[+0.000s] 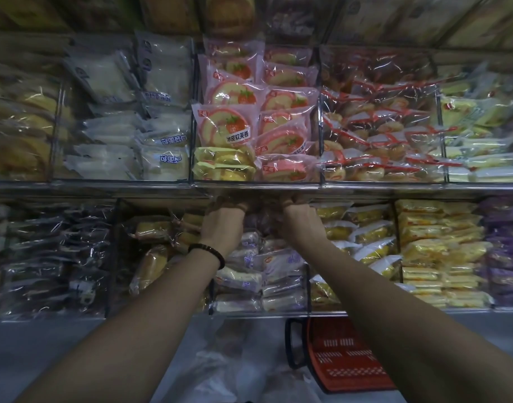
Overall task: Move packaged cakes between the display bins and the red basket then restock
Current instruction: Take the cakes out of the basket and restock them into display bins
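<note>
Both my hands reach up to the clear display bin in the middle of the upper shelf. It holds pink strawberry roll cakes and, at its front left, yellow cakes. My left hand, with a dark bead bracelet on the wrist, curls its fingers on the bin's bottom front edge. My right hand grips the same edge further right. The fingertips are blurred behind the plastic. The red basket stands on the floor below, under my right forearm.
Neighbouring upper bins hold white-wrapped cakes and red-banded cakes. The lower shelf has bins of purple-and-white packs and yellow packs. A clear plastic bag lies on the grey floor beside the basket.
</note>
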{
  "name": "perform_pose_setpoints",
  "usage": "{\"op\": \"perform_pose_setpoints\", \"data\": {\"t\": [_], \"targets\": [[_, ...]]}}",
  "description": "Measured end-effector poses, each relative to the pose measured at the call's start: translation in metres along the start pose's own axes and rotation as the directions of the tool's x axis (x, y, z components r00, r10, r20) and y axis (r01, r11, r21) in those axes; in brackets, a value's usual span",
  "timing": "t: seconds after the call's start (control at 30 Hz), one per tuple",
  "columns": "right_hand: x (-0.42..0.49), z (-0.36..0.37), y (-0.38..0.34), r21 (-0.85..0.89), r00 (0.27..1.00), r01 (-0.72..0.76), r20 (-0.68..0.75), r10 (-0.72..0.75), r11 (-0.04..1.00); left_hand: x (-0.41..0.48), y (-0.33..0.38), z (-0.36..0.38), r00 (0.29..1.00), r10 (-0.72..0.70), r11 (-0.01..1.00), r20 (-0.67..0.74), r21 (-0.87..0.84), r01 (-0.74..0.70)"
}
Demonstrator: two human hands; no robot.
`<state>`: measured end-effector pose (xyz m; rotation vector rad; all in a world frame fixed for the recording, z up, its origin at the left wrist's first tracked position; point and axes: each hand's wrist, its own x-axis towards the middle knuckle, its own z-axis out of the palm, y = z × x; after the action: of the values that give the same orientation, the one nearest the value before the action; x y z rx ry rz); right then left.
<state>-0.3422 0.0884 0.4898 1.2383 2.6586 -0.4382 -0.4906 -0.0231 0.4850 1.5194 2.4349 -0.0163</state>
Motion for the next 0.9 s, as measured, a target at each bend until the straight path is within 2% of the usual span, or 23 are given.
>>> {"op": "perform_pose_setpoints", "data": {"t": [0.07,0.13,0.2,0.27,0.3,0.37,0.43,0.57,0.73,0.9], "targets": [[-0.005,0.003,0.001,0.063,1.000,0.004,-0.020,-0.003,0.998,-0.003,0.000,-0.002,0.998,-0.016,0.997,-0.057,-0.074,0.012],[-0.015,0.005,0.007,0.128,0.996,0.017,-0.084,-0.006,0.992,-0.012,-0.005,-0.004,0.981,0.001,0.991,-0.196,-0.130,-0.027],[-0.028,0.009,0.018,0.124,0.976,0.086,-0.209,-0.059,0.988,-0.022,-0.013,-0.001,0.936,0.094,0.979,-0.339,-0.141,-0.149],[-0.038,0.013,0.030,0.053,0.931,0.206,-0.320,-0.179,0.977,-0.030,-0.020,0.004,0.901,0.200,0.950,-0.385,-0.147,-0.274],[-0.042,0.014,0.033,0.027,0.919,0.255,-0.319,-0.233,0.967,-0.033,-0.021,0.005,0.900,0.256,0.934,-0.353,-0.152,-0.325],[-0.044,0.009,0.033,0.005,0.942,0.297,-0.168,-0.292,0.955,-0.039,-0.020,0.006,0.926,0.305,0.927,-0.225,-0.154,-0.342],[-0.045,0.001,0.026,0.007,0.970,0.244,-0.012,-0.244,0.970,-0.042,-0.017,0.006,0.962,0.256,0.945,-0.096,-0.183,-0.270],[-0.041,0.000,0.020,-0.053,0.967,0.220,0.142,-0.210,0.974,-0.042,-0.012,0.010,0.982,0.181,0.971,0.059,-0.172,-0.168],[-0.035,0.006,0.015,-0.166,0.959,0.232,0.203,-0.197,0.958,-0.038,-0.014,0.017,0.979,0.190,0.978,0.068,-0.100,-0.183],[-0.034,0.010,0.015,-0.159,0.978,0.185,0.131,-0.165,0.970,-0.035,-0.013,0.016,0.978,0.199,0.980,0.069,0.001,-0.200]]}}
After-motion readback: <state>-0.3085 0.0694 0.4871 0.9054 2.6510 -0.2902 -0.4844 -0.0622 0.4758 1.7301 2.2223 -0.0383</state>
